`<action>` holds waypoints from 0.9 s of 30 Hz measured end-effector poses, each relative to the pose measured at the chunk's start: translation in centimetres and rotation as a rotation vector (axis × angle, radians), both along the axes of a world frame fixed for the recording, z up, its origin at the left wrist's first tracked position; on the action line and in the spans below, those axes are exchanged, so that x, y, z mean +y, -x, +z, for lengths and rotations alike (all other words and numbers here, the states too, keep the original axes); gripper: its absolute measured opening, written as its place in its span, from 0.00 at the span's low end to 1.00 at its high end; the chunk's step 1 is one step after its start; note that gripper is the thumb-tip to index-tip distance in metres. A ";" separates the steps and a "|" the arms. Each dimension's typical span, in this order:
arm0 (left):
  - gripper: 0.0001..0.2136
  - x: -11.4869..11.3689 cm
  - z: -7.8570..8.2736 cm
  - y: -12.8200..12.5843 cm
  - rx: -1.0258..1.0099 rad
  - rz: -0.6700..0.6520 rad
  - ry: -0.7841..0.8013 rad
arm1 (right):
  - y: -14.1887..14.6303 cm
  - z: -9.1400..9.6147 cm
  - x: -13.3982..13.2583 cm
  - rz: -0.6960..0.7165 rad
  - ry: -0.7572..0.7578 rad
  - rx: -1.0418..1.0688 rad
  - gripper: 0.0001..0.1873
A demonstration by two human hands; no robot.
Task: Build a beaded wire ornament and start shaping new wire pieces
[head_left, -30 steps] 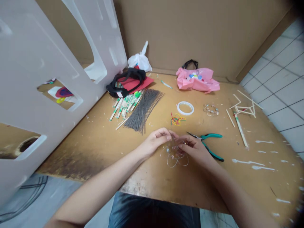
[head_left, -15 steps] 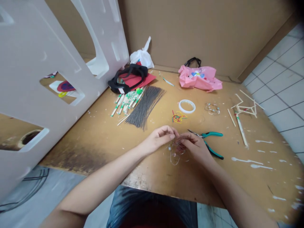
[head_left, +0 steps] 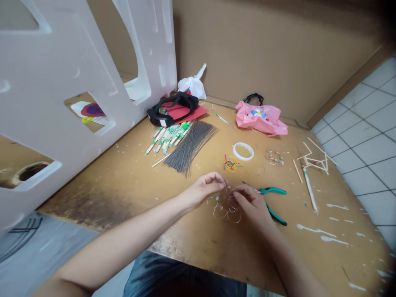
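Observation:
Between my two hands hangs a tangle of thin silvery wire (head_left: 229,214) with small clear beads on it, its loops drooping toward the tabletop. My left hand (head_left: 206,187) pinches the wire at its upper left, thumb against fingers. On the other side my right hand (head_left: 250,200) is closed on the same wire, thumb against forefinger. Pliers with teal handles (head_left: 274,191) lie just beyond and beside my right hand, their jaws partly hidden behind it. A few red, yellow and green rubber-like strands (head_left: 231,165) lie farther out.
Beyond my hands are a white tape roll (head_left: 243,152), another beaded wire piece (head_left: 274,157), grey wires (head_left: 190,148), wrapped chopsticks (head_left: 170,138), a black headset strap (head_left: 161,117) and a pink bag (head_left: 261,119). A stick frame (head_left: 315,161) sits right; a white plastic panel (head_left: 93,53) stands left.
My hands have moved slightly apart, showing more of the wire loops and a bead between them. The whole view has shifted and tilted a little.

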State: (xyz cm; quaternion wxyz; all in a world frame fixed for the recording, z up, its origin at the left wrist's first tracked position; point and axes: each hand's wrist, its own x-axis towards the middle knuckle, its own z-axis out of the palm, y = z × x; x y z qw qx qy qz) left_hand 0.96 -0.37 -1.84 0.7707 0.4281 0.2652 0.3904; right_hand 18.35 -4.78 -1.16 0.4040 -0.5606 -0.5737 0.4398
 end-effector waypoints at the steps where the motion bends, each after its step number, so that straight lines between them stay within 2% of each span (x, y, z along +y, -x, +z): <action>1: 0.09 0.0 0.0 0.0 0.026 0.011 -0.014 | -0.1 -0.1 0.1 0.005 -0.002 -0.017 0.10; 5: 0.09 -0.1 0.1 0.1 0.112 0.028 -0.081 | -0.2 -0.4 0.2 0.018 0.013 -0.082 0.09; 9: 0.09 -0.4 0.3 0.1 0.220 0.033 -0.223 | 0.1 -0.4 0.1 -0.031 0.020 -0.071 0.13; 12: 0.06 -0.7 0.5 0.0 0.342 0.119 -0.378 | 0.1 -0.6 0.0 -0.077 0.008 -0.123 0.14; 16: 0.03 -1.0 0.5 -0.1 0.556 0.277 -0.666 | -0.2 -1.2 0.0 -0.137 -0.055 -0.170 0.15; 18: 0.02 -1.0 0.5 -0.1 0.610 0.325 -0.787 | -0.4 -1.4 0.0 -0.163 -0.078 -0.201 0.15; 21: 0.02 -1.0 0.4 -0.2 0.630 0.349 -0.876 | -0.5 -1.4 0.1 -0.174 -0.080 -0.264 0.17; 24: 0.02 -1.1 0.3 -0.3 0.694 0.353 -0.947 | -0.4 -0.8 0.1 -0.131 -0.081 -0.338 0.12; 27: 0.04 -1.1 0.2 -0.3 0.792 0.356 -1.048 | -0.1 0.0 -0.2 -0.090 -0.152 -0.440 0.08</action>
